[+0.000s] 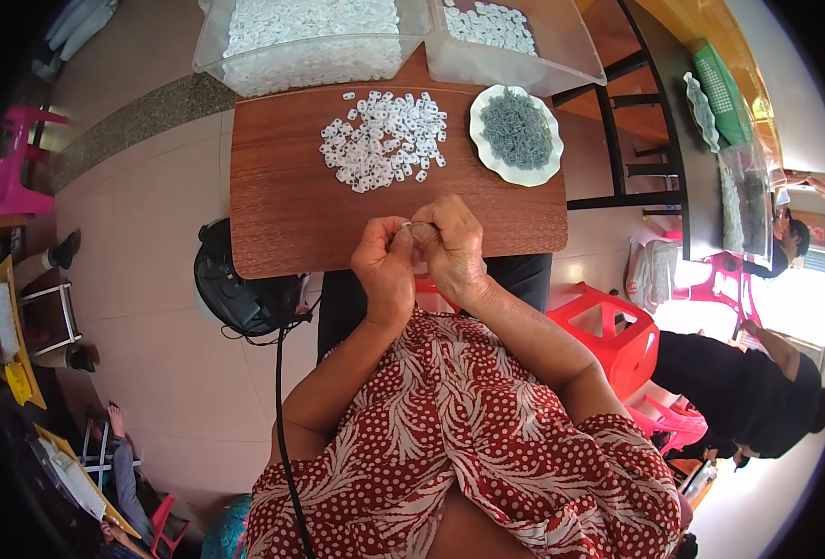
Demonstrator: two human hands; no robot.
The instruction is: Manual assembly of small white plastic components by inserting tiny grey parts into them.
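At the near edge of the brown wooden table (282, 214), my left hand (386, 272) and my right hand (452, 247) meet with fingers pinched together. A small white plastic piece (407, 224) shows between the fingertips of both hands; anything else in the pinch is hidden. Beyond the hands lies a loose pile of small white plastic pieces (385, 140) with dark holes. To its right, a white wavy-rimmed plate (547, 168) bears a heap of small thin grey parts (517, 129), too fine to make out singly.
Two clear plastic bins, a left one (315, 70) and a right one (515, 67), hold more white pieces past the far edge. A black bag (231, 284) sits left of the table, a cable (282, 410) running from it. Red stools (608, 340) and other people (738, 387) are at right.
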